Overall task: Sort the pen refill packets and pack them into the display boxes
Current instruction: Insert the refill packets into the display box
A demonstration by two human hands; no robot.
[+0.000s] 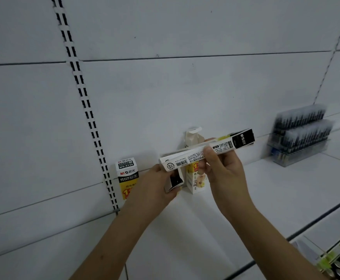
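As hands [159, 184] hold box [205, 151].

You are facing a white shelf [245, 199] against a white panelled back wall. 2 refill boxes stand upright on it at the back: 1 at the left [127, 176], 1 behind your hands [194, 178]. A clear display rack of pens [301, 136] sits at the right.

Clear pen rack [300, 136]: blurred, contents unreadable.
Open box [195, 176]: middle hidden behind held long box [205, 152].
Bottom-right goods [338, 261]: cut off by the edge.
Long-box print: too small.
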